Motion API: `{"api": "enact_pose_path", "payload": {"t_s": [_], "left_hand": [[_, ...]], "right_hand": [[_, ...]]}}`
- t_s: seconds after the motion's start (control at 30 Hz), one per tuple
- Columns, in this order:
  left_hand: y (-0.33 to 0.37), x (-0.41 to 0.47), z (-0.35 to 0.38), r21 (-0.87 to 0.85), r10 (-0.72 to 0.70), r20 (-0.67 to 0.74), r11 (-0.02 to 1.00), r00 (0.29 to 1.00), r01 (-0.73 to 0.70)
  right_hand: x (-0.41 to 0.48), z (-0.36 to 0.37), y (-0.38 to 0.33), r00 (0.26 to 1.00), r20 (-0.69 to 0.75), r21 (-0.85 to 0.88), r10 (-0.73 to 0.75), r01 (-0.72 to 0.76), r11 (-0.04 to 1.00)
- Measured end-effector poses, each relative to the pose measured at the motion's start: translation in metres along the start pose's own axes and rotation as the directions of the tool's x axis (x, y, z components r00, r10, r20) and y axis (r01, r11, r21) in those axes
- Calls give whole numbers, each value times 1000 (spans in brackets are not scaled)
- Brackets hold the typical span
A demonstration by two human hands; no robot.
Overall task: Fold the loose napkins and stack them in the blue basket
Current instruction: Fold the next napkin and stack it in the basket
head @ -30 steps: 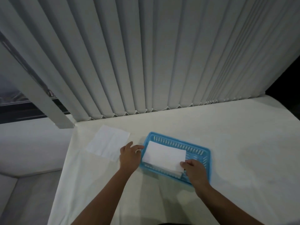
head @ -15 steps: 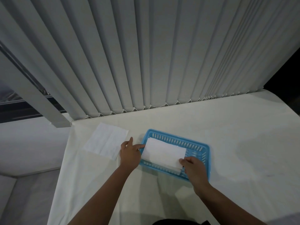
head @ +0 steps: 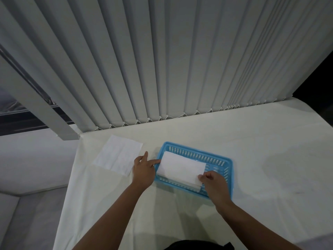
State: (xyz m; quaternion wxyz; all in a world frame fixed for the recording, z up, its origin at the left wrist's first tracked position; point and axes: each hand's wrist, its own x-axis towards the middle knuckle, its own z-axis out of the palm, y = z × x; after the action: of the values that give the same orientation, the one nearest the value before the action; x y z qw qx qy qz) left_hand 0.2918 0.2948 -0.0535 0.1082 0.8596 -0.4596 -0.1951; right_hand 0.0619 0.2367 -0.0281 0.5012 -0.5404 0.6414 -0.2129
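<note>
A blue slotted basket (head: 219, 160) sits on the white table just ahead of me. A folded white napkin (head: 182, 166) lies in it on top of other folded ones. My right hand (head: 214, 184) pinches the napkin's near right corner. My left hand (head: 144, 168) rests at the basket's left rim, a finger touching the napkin's left edge, fingers apart. A loose unfolded napkin (head: 118, 155) lies flat on the table to the left of the basket.
The white tablecloth (head: 252, 141) covers the table, with its left edge (head: 72, 168) close to the loose napkin. Grey vertical blinds (head: 162, 60) hang along the far edge. Bare cloth stretches to the right of the basket.
Both hands stay at the basket. The folded napkin has settled lower onto the stack, and my right fingers have curled onto its corner.
</note>
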Motion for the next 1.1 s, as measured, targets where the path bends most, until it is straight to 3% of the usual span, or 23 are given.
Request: {"api": "enact_pose_path", "payload": {"t_s": [0.63, 0.7, 0.77, 0.83, 0.9, 0.97, 1.1], "left_hand": [[-3, 3, 7, 164, 62, 28, 984, 998, -66], [-5, 3, 9, 136, 87, -15, 987, 996, -84], [0, 2, 7, 0, 95, -133, 995, 987, -96], [10, -2, 1, -139, 84, -240, 983, 967, -120], [22, -7, -5, -70, 174, -261, 978, 950, -198], [32, -9, -3, 80, 305, -159, 952, 939, -296], [33, -5, 17, 278, 345, 80, 893, 935, -354]], "right_hand": [[-2, 1, 2, 1000, 8, -3, -2, 2, 1000], [-2, 1, 3, 1000, 17, -18, -2, 2, 1000], [-1, 1, 6, 999, -26, -70, -24, 22, 997], [0, 0, 10, 980, -125, -184, -156, 132, 974], [4, 2, 12, 929, -127, -363, -347, 282, 888], [10, 7, 11, 885, 27, -547, -465, 402, 734], [23, 22, 13, 801, 355, -734, -482, 558, 387]]}}
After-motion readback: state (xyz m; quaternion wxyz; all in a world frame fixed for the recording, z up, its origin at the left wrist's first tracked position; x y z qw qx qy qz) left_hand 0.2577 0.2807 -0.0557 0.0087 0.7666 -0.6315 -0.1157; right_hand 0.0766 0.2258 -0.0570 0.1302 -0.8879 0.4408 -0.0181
